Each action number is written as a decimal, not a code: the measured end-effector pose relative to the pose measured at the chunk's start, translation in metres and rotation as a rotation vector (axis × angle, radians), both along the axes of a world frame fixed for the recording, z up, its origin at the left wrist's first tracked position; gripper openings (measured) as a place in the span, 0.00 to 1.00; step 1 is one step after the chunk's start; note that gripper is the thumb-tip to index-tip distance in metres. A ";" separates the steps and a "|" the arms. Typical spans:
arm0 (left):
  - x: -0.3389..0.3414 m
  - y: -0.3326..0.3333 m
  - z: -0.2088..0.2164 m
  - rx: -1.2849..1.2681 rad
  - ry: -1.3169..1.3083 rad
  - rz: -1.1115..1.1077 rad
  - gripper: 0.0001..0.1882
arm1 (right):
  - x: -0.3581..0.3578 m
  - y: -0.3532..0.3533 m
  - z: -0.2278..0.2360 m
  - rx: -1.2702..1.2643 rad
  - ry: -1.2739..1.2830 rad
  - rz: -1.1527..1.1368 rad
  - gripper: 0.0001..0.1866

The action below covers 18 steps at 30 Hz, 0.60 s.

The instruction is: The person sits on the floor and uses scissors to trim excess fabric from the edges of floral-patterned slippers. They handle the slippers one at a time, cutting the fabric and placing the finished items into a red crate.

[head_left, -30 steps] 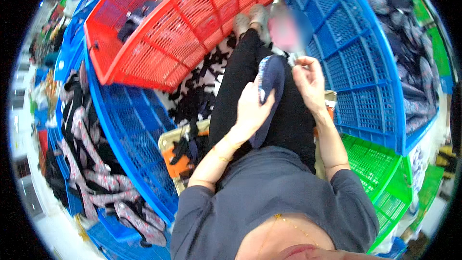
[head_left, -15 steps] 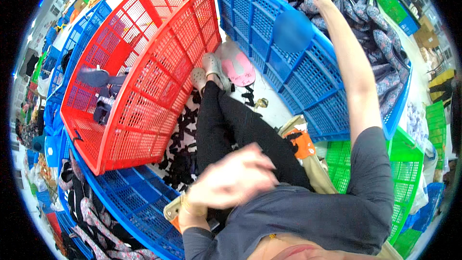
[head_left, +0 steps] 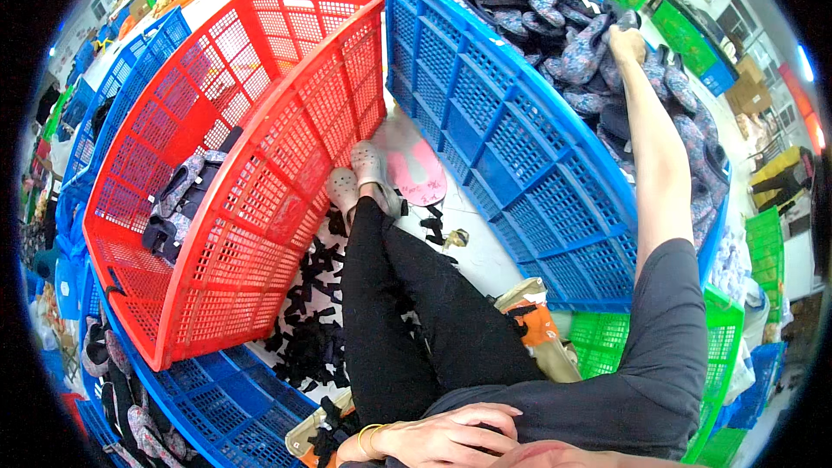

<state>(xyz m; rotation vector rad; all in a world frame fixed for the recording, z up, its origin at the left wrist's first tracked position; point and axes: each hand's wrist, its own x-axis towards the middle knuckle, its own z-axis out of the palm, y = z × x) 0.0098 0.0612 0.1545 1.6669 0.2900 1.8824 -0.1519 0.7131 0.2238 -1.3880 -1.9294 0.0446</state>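
My right arm (head_left: 663,156) reaches over a tall blue crate (head_left: 511,156) at the right, heaped with floral-patterned slippers (head_left: 576,61) with dark blue parts. My right hand (head_left: 627,45) is closed on a slipper (head_left: 620,22) at the top of the heap; its fingertips are partly hidden. My left hand (head_left: 455,435) lies against my dark shirt, fingers stretched out and nothing in them. A few similar slippers (head_left: 178,199) lie inside the red crate (head_left: 260,182) at the left.
Black scraps (head_left: 308,321) litter the floor beside my legs. A pink footprint-shaped mat (head_left: 420,169) lies by my shoes (head_left: 368,165). Another blue crate (head_left: 217,407) with slippers stands at lower left, a green crate (head_left: 598,338) at right.
My left hand has dropped from above my lap to my shirt. A blurred dark thing over the red crate is no longer there. My right hand has shifted within the heap; the view has tilted.
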 end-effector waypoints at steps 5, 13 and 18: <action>0.027 -0.002 0.005 0.112 0.000 -0.076 0.18 | 0.013 -0.046 0.036 -0.108 1.033 0.458 0.18; 0.085 -0.049 0.016 0.048 0.129 0.020 0.11 | 0.083 -0.308 -0.019 -1.438 1.249 1.091 0.14; 0.076 -0.072 0.009 -0.098 0.293 -0.005 0.12 | 0.152 -0.410 -0.131 -1.729 1.122 1.049 0.14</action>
